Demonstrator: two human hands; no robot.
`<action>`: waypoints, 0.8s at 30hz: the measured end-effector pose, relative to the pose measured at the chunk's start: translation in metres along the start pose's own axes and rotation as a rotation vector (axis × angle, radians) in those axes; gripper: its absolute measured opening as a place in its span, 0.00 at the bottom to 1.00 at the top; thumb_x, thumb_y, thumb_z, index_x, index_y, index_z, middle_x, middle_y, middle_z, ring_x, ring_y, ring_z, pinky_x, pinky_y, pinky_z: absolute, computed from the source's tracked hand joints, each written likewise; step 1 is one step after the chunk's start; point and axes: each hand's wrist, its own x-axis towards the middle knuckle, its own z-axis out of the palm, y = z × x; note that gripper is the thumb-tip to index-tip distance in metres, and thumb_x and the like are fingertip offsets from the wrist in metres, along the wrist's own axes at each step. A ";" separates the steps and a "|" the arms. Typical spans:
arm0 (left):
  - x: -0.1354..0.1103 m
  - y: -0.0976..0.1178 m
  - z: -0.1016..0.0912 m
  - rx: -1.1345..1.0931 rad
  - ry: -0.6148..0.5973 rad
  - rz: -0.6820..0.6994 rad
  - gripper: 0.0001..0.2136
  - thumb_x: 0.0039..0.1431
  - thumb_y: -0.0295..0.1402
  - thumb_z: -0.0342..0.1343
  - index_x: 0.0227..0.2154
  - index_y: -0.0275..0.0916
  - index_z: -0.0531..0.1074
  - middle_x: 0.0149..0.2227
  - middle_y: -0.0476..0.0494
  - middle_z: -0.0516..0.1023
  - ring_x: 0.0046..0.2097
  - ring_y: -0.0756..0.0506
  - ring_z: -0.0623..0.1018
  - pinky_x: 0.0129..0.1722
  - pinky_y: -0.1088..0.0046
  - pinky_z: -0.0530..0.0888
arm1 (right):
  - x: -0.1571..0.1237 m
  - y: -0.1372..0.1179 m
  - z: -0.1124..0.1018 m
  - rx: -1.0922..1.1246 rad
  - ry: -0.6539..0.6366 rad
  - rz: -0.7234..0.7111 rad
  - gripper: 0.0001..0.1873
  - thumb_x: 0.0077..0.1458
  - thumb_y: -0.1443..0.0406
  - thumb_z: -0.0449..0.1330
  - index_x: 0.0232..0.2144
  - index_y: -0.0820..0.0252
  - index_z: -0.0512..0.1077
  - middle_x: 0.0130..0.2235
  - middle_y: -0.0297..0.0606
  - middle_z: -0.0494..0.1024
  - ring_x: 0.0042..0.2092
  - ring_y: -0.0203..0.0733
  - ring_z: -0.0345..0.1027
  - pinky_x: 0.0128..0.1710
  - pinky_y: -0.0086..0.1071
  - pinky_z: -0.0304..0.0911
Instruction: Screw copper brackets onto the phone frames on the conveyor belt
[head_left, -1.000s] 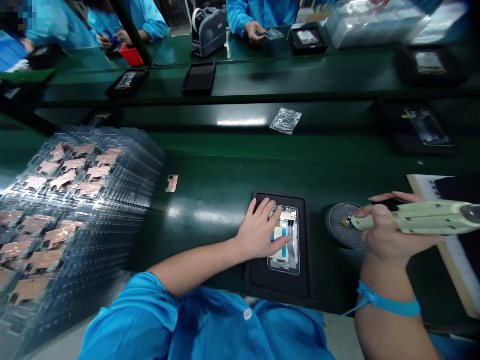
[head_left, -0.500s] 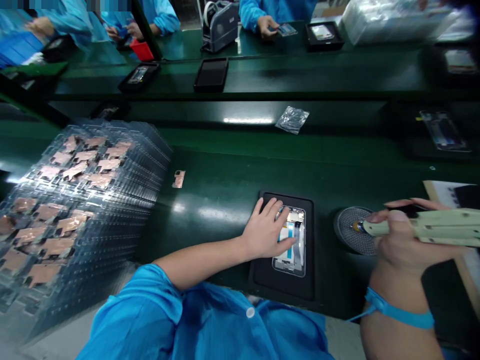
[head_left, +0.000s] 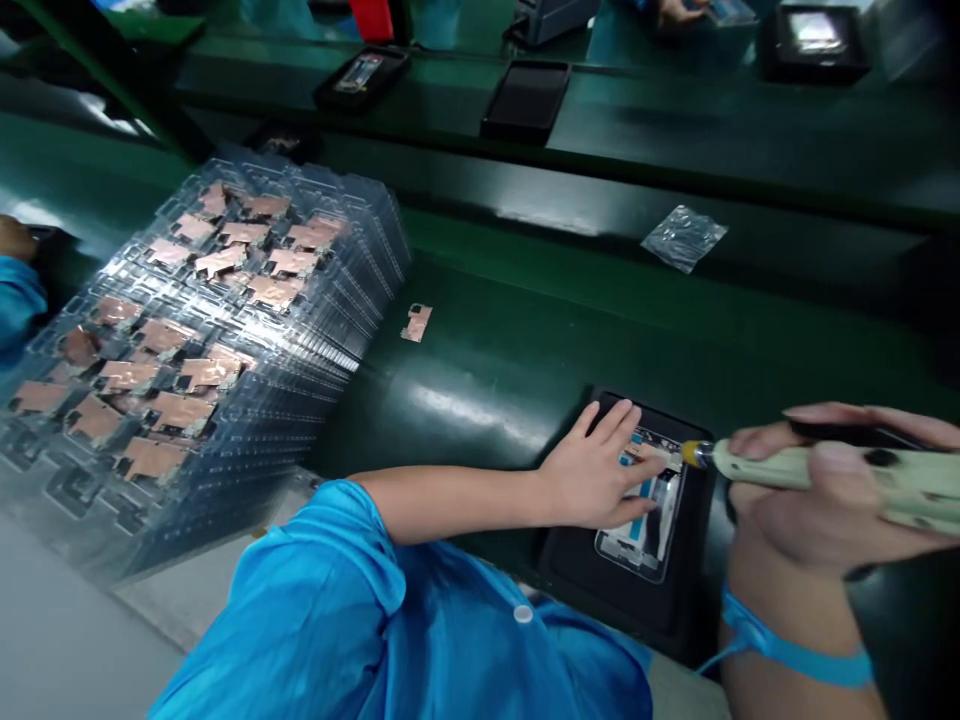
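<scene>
My left hand (head_left: 600, 470) lies flat with its fingers spread on an opened phone frame (head_left: 645, 525), which rests in a black tray (head_left: 585, 570) on the green bench. My right hand (head_left: 817, 500) is wrapped round a pale green electric screwdriver (head_left: 810, 465). The screwdriver's tip is over the top of the phone frame, close to my left fingertips. A blue strap (head_left: 787, 645) circles my right wrist.
A tall stack of clear trays with copper-coloured parts (head_left: 202, 320) stands at the left. One loose copper part (head_left: 416, 322) and a crumpled plastic bag (head_left: 682, 237) lie on the bench. Black trays with phones (head_left: 360, 75) sit on the far belt.
My right hand has carried the screwdriver left, from the round screw dish to over the phone frame. The view has swung right and down. My left hand stays on the frame.
</scene>
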 end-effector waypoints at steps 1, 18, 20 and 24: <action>0.000 0.000 0.000 -0.002 -0.001 -0.005 0.27 0.67 0.50 0.54 0.64 0.46 0.70 0.69 0.32 0.61 0.74 0.28 0.52 0.69 0.42 0.54 | -0.004 -0.001 0.012 0.070 -0.026 -0.017 0.20 0.42 0.60 0.66 0.39 0.56 0.67 0.32 0.33 0.74 0.20 0.38 0.64 0.17 0.36 0.62; 0.001 0.001 -0.001 0.018 -0.038 0.003 0.27 0.68 0.50 0.54 0.66 0.45 0.68 0.69 0.28 0.61 0.73 0.25 0.53 0.68 0.43 0.52 | -0.018 0.006 0.029 0.185 -0.184 0.038 0.18 0.46 0.66 0.67 0.41 0.58 0.71 0.32 0.31 0.76 0.19 0.38 0.65 0.19 0.34 0.65; 0.001 0.001 -0.001 0.030 -0.028 0.004 0.27 0.68 0.50 0.54 0.65 0.45 0.69 0.68 0.28 0.62 0.73 0.25 0.54 0.68 0.44 0.52 | -0.019 0.006 0.029 0.179 -0.175 0.048 0.18 0.46 0.66 0.67 0.41 0.59 0.70 0.32 0.32 0.76 0.20 0.38 0.66 0.20 0.35 0.66; 0.001 0.001 0.000 0.043 -0.008 0.003 0.27 0.67 0.50 0.54 0.65 0.45 0.70 0.68 0.28 0.63 0.72 0.25 0.55 0.69 0.44 0.52 | -0.022 0.007 0.028 0.178 -0.179 0.039 0.18 0.47 0.67 0.67 0.42 0.60 0.70 0.33 0.33 0.76 0.21 0.38 0.66 0.21 0.36 0.67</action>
